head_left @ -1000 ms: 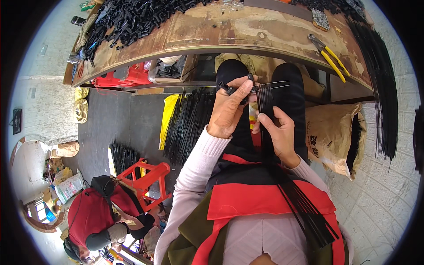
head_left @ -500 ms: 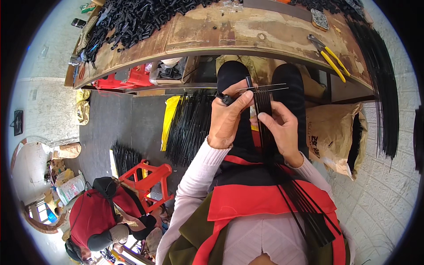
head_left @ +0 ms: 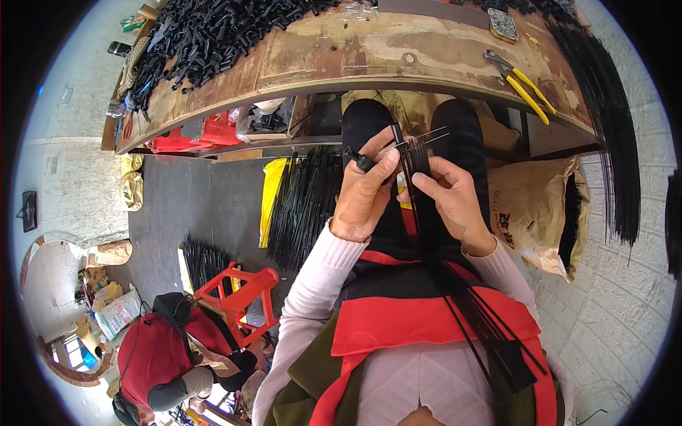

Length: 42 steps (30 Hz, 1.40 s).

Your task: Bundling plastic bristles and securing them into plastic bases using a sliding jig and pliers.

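Note:
My left hand is closed, thumb pressing at the upper end of a flat bundle of thin black rods. Two thin metal wires cross the bundle's top, sticking out to the right. A short black plastic tubular piece juts from the curl of my left fingers, and a black stub rises beyond the thumb. My right hand pinches the rods from the right, a little below the wires. Their lower lengths run down over my lap and fan out on my red-and-black apron. Some fingertips are hidden behind the bundle.
Ahead is a wooden bench with a heap of black plastic pieces and yellow-handled pliers. More black rods hang over its right end. At left are rod bundles, a red stool and another person.
The wires have tilted, their right ends now higher. My right hand has shifted slightly up along the rods, closer to the wires. The view has moved a little.

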Tool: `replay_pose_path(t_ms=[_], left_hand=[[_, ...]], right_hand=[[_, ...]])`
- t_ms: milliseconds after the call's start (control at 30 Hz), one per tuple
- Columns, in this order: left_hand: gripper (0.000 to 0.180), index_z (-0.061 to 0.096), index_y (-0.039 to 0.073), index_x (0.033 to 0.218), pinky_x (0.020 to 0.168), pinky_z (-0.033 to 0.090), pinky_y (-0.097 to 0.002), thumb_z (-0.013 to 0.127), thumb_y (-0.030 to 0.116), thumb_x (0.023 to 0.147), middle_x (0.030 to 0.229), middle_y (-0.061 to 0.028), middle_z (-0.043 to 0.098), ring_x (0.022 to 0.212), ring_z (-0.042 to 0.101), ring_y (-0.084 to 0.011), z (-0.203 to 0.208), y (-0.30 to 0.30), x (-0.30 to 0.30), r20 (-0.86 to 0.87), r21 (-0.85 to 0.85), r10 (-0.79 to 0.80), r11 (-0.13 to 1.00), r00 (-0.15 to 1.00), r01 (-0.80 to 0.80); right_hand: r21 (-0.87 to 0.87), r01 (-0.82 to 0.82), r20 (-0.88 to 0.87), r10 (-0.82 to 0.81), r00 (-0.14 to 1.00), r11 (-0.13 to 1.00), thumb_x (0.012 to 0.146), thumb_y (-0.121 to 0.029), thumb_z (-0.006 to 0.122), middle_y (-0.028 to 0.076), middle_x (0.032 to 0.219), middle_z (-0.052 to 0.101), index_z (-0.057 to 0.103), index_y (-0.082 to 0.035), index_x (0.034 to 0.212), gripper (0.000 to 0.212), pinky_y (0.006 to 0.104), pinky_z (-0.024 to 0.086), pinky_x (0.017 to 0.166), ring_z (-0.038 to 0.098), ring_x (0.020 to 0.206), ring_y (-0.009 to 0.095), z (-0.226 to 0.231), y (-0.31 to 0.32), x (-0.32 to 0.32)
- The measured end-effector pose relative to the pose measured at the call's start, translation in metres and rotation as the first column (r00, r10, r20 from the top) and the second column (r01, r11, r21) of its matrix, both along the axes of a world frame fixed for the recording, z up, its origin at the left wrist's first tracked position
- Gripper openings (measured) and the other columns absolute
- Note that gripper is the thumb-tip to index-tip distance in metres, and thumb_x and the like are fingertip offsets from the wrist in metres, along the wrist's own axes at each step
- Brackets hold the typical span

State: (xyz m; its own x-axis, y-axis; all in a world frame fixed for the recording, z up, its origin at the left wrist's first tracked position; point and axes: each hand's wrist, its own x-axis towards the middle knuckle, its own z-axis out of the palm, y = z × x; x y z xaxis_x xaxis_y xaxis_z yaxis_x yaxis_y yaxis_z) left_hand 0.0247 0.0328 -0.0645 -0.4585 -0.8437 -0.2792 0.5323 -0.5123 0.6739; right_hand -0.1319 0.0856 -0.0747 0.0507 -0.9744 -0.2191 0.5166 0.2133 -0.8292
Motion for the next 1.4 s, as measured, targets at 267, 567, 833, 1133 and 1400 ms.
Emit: replay_pose_path(t_ms=[267,567,833,1133,1400], left_hand=[[0.053,0.049,0.0,0.134,0.092,0.05,-0.028,0.063,0.032,0.095,0.135,-0.0119,0.056,0.116,0.058,-0.0172,-0.012,-0.009,-0.002,-0.029,0.025,-0.181,0.983,0.983,0.182],[0.047,0.053,0.006,0.132,0.066,0.05,-0.0225,0.061,0.035,0.096,0.127,-0.0057,0.061,0.073,0.05,-0.0067,0.001,-0.007,-0.003,0.021,-0.018,-0.251,0.968,0.968,0.251],[0.053,0.046,0.005,0.14,0.107,0.038,-0.0412,0.057,0.036,0.098,0.139,-0.0159,0.052,0.129,0.05,-0.0246,0.042,-0.053,-0.014,0.11,-0.397,-0.048,0.913,0.993,0.088],[0.052,0.054,0.0,0.131,0.096,0.045,-0.0302,0.068,0.031,0.092,0.122,-0.0121,0.062,0.115,0.056,-0.0171,0.037,-0.06,-0.002,0.086,-0.236,-0.516,0.821,0.852,0.521],[0.036,0.059,0.001,0.12,0.091,0.049,-0.0282,0.071,0.016,0.09,0.105,-0.0059,0.068,0.098,0.064,-0.0128,0.022,-0.057,-0.003,0.383,-0.296,-0.027,0.943,0.923,0.151]], right_hand=[[0.017,0.009,-0.004,-0.008,1.0,1.0,0.093,-0.006,0.063,0.01,0.1,0.067,0.06,0.004,0.112,0.022,0.0324,0.056,0.08,0.067,0.085,0.018,0.003,0.003,-0.007],[-0.032,-0.144,0.065,0.146,0.987,0.989,0.095,-0.008,0.06,0.009,0.101,0.064,0.055,0.003,0.124,0.031,0.0355,0.057,0.083,0.063,0.091,0.017,-0.004,-0.003,-0.018],[-0.046,-0.161,0.007,0.161,0.987,0.986,0.098,-0.009,0.054,0.008,0.099,0.059,0.045,0.001,0.136,0.04,0.0427,0.055,0.09,0.06,0.088,0.015,0.009,0.002,-0.011],[-0.073,-0.161,0.01,0.163,0.987,0.984,0.098,-0.006,0.052,0.007,0.099,0.059,0.045,-0.001,0.137,0.04,0.0437,0.055,0.091,0.061,0.089,0.016,0.008,0.005,-0.012],[-0.018,-0.136,0.019,0.137,0.99,0.991,0.098,-0.009,0.056,0.008,0.1,0.06,0.045,-0.001,0.137,0.041,0.0431,0.056,0.088,0.062,0.088,0.016,0.01,-0.002,-0.01]])
